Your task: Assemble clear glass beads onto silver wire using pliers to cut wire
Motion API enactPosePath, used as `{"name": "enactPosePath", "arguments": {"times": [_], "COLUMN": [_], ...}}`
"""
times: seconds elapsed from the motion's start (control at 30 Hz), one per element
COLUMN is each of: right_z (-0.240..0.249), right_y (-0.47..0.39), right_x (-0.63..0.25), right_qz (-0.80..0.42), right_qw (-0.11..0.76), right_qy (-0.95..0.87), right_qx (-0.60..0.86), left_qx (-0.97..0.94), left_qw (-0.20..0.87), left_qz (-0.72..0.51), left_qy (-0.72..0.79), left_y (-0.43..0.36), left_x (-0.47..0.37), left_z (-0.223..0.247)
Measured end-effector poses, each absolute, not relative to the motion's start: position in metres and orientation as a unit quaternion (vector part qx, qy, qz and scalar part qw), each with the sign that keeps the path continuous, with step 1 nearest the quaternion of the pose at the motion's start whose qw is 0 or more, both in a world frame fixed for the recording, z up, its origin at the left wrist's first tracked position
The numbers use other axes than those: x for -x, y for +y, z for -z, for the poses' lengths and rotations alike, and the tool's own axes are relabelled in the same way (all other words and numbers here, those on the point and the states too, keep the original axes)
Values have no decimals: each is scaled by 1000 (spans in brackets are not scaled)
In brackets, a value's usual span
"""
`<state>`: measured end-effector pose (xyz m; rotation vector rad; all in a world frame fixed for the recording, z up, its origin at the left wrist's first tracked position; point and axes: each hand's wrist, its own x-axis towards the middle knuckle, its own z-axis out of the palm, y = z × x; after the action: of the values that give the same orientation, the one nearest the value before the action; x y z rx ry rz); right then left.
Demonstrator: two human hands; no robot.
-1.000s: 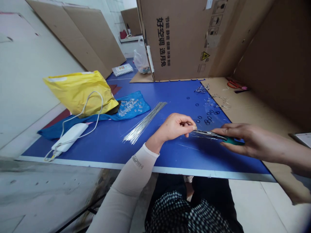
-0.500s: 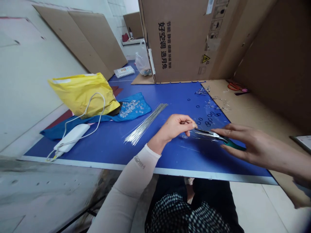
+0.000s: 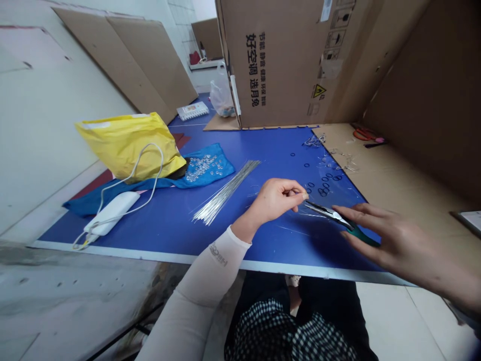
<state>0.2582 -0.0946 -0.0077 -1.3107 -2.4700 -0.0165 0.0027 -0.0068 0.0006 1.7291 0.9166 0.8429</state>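
Green-handled pliers [image 3: 332, 214] are gripped in my right hand [image 3: 387, 230], with their jaws pointing left. Their tips meet the fingertips of my left hand [image 3: 280, 198], which is pinched closed on something small that I cannot make out; thin wire shows around the jaws. Several black rings [image 3: 326, 184] lie just beyond the pliers. Left of my left hand is a bundle of straight silvery wires [image 3: 227, 193]. Clear beads [image 3: 203, 167] are spread on a blue cloth [image 3: 221, 173] farther left.
On the blue table [image 3: 158, 235] stand a yellow bag [image 3: 135, 145] and a white power strip [image 3: 112, 214] with its cord. A large cardboard box [image 3: 285, 65] walls off the back. Bent wire pieces [image 3: 314, 141] and orange-handled scissors [image 3: 364, 133] lie at the back right.
My left hand has shifted slightly right. My right hand and the pliers have dropped a little and tilted, the handles now lower. The pliers' tips remain at my left fingertips.
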Motion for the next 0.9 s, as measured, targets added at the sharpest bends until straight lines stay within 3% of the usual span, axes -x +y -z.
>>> {"name": "enactPosePath", "arguments": {"times": [0.1, 0.27, 0.4, 0.57, 0.77, 0.9], "right_z": [9, 11, 17, 21, 19, 28], "right_y": [-98, -103, -105, -108, -102, -86], "right_x": [-254, -248, -246, -247, -258, -283], "right_qz": [136, 82, 190, 6, 84, 121], "right_qw": [143, 179, 154, 219, 218, 167], "right_qy": [-863, -869, -858, -854, -824, -807], "right_qx": [464, 454, 452, 472, 516, 553], "left_qx": [-708, -704, -717, -705, -670, -631], "left_qw": [486, 495, 480, 505, 546, 599], "left_qz": [-344, -350, -336, -340, -344, -346], "left_qy": [380, 369, 376, 365, 367, 351], "left_y": [-7, -7, -7, -8, -5, -3], "left_x": [-2, -2, -2, -1, 2, 3], "left_z": [-2, -2, -1, -3, -3, -4]}}
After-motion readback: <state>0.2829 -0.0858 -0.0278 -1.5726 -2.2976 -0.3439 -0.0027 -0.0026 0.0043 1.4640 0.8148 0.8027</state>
